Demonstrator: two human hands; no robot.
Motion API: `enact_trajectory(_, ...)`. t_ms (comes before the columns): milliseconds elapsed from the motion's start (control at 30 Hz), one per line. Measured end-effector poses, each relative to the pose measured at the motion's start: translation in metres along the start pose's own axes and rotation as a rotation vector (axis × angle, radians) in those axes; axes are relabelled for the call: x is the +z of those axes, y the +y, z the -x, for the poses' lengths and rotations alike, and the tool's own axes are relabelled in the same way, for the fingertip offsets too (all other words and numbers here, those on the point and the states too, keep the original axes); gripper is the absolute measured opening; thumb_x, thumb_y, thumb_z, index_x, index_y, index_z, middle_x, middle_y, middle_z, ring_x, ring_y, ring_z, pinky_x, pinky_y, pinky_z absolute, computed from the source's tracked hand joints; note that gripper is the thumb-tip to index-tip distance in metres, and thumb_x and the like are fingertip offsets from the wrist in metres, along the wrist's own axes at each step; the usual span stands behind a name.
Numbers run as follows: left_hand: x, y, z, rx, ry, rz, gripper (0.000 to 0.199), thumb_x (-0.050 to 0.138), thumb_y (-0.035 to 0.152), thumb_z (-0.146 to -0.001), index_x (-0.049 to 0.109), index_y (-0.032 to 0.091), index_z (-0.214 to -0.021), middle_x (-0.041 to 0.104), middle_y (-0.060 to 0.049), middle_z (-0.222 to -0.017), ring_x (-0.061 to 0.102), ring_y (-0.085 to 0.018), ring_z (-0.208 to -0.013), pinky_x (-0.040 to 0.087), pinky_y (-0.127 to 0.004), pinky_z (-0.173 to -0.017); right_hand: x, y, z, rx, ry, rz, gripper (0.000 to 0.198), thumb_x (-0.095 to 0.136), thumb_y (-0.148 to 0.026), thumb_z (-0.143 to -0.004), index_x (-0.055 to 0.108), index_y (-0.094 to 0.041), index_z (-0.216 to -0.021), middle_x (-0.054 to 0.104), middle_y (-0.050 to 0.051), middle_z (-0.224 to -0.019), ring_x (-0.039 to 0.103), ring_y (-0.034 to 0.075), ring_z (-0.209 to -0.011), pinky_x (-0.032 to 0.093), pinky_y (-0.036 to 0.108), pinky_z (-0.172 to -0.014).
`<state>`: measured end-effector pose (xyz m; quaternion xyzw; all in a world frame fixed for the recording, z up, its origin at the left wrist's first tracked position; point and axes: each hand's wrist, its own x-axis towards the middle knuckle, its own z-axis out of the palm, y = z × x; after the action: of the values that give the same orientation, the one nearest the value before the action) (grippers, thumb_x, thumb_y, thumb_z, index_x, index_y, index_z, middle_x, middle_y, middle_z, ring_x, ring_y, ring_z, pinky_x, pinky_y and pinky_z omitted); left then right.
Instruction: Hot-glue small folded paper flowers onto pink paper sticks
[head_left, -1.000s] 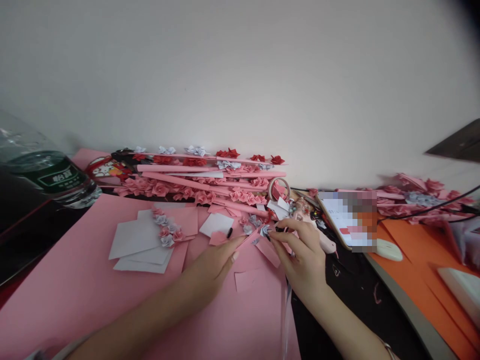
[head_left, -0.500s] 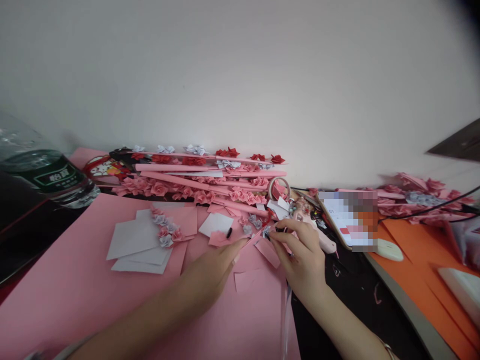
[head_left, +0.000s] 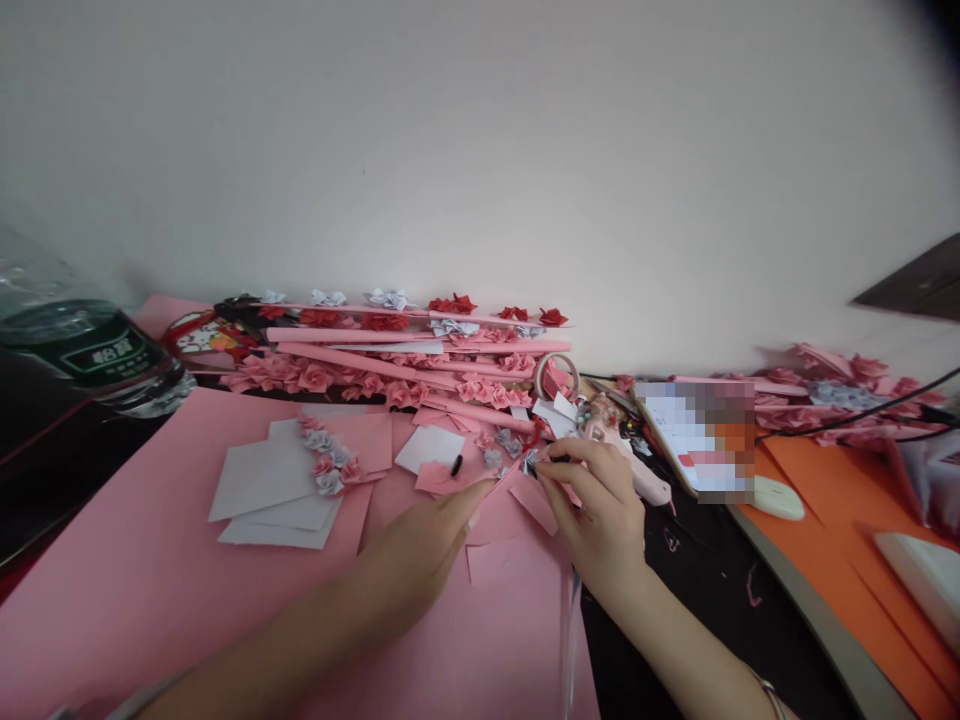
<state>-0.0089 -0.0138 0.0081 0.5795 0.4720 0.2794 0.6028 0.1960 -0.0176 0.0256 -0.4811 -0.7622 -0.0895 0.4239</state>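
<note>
My left hand (head_left: 431, 535) is closed, thumb and fingers pressed together at the lower end of a thin pink paper strip (head_left: 504, 478). Close by on the right, my right hand (head_left: 600, 500) pinches a small white folded paper piece (head_left: 529, 462) against the strip's upper end. Something dark shows at its fingertips, too small to name. Small white paper flowers (head_left: 493, 459) lie just beyond my left fingertips. Under both hands are cut pink paper squares (head_left: 496, 560) on a large pink sheet (head_left: 300, 620). A pink glue gun (head_left: 649, 480) lies beside my right hand.
Rolled pink tubes (head_left: 337, 358) and several paper flowers line the wall. A tape roll (head_left: 556, 377), a phone (head_left: 679, 440) and a white mouse (head_left: 778, 498) lie to the right. White paper squares (head_left: 262, 478) and a water bottle (head_left: 97, 345) are on the left.
My right hand has shifted slightly left, bringing the white paper piece a little closer to the pink strip. The left hand has barely moved.
</note>
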Motion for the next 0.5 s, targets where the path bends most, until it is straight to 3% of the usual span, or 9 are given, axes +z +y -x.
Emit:
enact_trajectory(100,0.0,0.005,0.0,0.033,-0.059,-0.031,0.034,0.051,0.044,-0.086,0.06,0.026,-0.113,0.055,-0.001,-0.072,0.049,-0.017,-0.07,0.037,-0.026,-0.061,-0.004,0.001,-0.003,0.005,-0.014,-0.034,0.02,0.059,-0.011,-0.084,0.063,-0.022,-0.099,0.065,0.007,-0.099,0.059,0.022,-0.089,0.044,0.04,-0.077)
enact_trajectory(233,-0.002,0.004,-0.004,-0.069,-0.185,0.171,0.041,0.043,0.049,-0.089,0.049,0.024,-0.122,0.032,0.007,-0.061,0.023,-0.009,-0.048,0.02,-0.02,-0.044,-0.01,0.003,-0.005,0.011,0.051,-0.036,0.028,0.056,-0.01,-0.084,0.061,-0.021,-0.109,0.06,0.01,-0.108,0.057,0.024,-0.098,0.045,0.041,-0.081)
enact_trajectory(300,-0.002,0.002,-0.005,-0.081,-0.213,0.296,0.041,0.046,0.049,-0.088,0.047,0.023,-0.12,0.033,0.008,-0.063,0.019,-0.007,-0.046,0.017,-0.019,-0.043,-0.011,0.005,-0.005,0.014,0.083,-0.019,0.023,0.057,-0.008,-0.083,0.063,-0.021,-0.1,0.06,0.01,-0.106,0.057,0.022,-0.093,0.045,0.039,-0.078)
enact_trajectory(500,-0.001,0.01,-0.005,-0.006,-0.197,0.382,0.027,0.049,0.041,-0.088,0.047,0.017,-0.101,0.05,0.003,-0.068,0.032,-0.007,-0.048,0.032,-0.022,-0.047,-0.011,0.012,-0.004,0.02,0.068,-0.005,0.012,0.059,-0.008,-0.081,0.059,-0.019,-0.078,0.061,0.009,-0.097,0.056,0.022,-0.087,0.043,0.039,-0.074)
